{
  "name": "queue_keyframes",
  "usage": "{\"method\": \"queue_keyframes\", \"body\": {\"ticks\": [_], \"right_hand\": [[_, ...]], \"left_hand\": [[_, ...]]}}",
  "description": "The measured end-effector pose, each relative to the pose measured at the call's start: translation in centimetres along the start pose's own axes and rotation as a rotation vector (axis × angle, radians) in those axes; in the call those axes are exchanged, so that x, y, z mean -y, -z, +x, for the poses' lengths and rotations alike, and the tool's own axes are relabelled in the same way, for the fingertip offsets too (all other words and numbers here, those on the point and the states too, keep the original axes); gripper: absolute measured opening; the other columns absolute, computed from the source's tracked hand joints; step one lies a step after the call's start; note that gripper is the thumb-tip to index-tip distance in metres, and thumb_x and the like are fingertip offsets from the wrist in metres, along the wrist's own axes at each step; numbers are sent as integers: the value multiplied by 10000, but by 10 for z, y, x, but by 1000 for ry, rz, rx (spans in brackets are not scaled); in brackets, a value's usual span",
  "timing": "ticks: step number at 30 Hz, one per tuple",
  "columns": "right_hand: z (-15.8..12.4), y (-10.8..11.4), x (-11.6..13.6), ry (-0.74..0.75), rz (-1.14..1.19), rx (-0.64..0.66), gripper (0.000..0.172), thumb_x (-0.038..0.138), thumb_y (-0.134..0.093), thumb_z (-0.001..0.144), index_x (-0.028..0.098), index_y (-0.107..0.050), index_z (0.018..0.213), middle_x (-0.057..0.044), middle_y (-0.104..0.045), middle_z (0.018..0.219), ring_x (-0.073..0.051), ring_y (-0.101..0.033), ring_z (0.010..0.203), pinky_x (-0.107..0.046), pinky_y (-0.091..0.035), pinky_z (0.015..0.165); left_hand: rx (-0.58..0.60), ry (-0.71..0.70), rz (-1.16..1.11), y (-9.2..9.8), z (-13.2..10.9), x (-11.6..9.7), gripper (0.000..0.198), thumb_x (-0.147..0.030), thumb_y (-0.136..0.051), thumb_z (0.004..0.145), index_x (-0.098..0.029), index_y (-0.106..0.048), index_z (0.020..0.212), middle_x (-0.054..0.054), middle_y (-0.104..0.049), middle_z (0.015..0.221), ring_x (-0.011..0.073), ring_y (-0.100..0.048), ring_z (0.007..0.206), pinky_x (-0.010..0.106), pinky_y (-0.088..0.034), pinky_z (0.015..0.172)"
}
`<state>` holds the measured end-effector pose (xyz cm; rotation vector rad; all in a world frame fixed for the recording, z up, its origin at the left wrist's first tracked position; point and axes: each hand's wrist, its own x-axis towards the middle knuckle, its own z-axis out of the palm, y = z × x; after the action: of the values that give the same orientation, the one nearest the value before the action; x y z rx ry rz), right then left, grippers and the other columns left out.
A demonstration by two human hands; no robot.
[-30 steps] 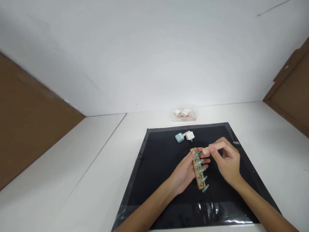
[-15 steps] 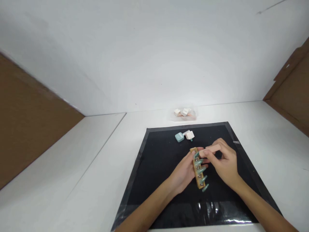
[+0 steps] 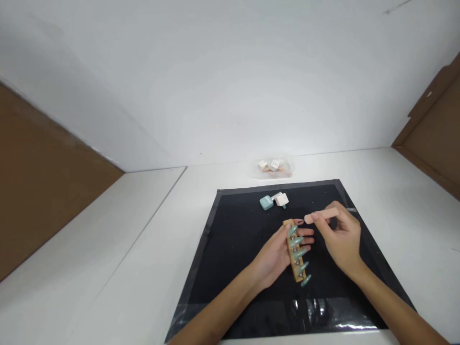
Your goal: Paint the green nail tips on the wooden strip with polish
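My left hand (image 3: 275,254) holds a wooden strip (image 3: 296,258) with several teal false nails (image 3: 301,252) stuck along it, just above the black mat (image 3: 233,239). My right hand (image 3: 341,239) pinches a pink nail file (image 3: 321,215) by its right end. The file's left tip hangs just above and right of the strip's far end, a little apart from the topmost nail.
A teal square block (image 3: 266,202) and a white block (image 3: 282,199) lie at the mat's far edge. A clear packet with small white and pink pieces (image 3: 275,166) sits on the white table behind the mat. Brown boards (image 3: 431,143) flank both sides.
My right hand has drawn the file up and to the right, away from the topmost nail it was close to before. My left hand and the strip have barely moved.
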<state>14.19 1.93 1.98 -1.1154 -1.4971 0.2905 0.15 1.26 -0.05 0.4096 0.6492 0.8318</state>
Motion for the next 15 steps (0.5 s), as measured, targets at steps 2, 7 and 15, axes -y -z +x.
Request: {"method": "queue_keyframes", "body": {"ticks": [2, 7, 15], "right_hand": [[0, 0, 1, 39, 54, 30, 227, 204, -588, 820, 215, -578, 593, 24, -488, 525, -144, -458, 517, -293, -375, 508], [0, 0, 1, 92, -33, 51, 228, 189, -622, 789, 211, -566, 569, 35, -450, 506, -142, -432, 510, -290, -341, 501], [1, 2, 2, 183, -1, 115, 277, 228, -621, 803, 209, -524, 544, 33, -448, 505, -143, -431, 509, -298, -341, 503]], "left_hand": [[5, 3, 3, 0, -1, 0, 220, -350, -570, 831, -170, -613, 951, 66, -683, 898, 182, -631, 833, 364, -408, 884], [3, 6, 23, 1, -1, 1, 231, -354, -572, 828, -164, -610, 953, 67, -675, 897, 193, -630, 850, 371, -405, 883], [5, 8, 11, -2, -1, 1, 227, -372, -614, 796, -172, -609, 902, 36, -665, 848, 161, -617, 800, 316, -413, 830]]}}
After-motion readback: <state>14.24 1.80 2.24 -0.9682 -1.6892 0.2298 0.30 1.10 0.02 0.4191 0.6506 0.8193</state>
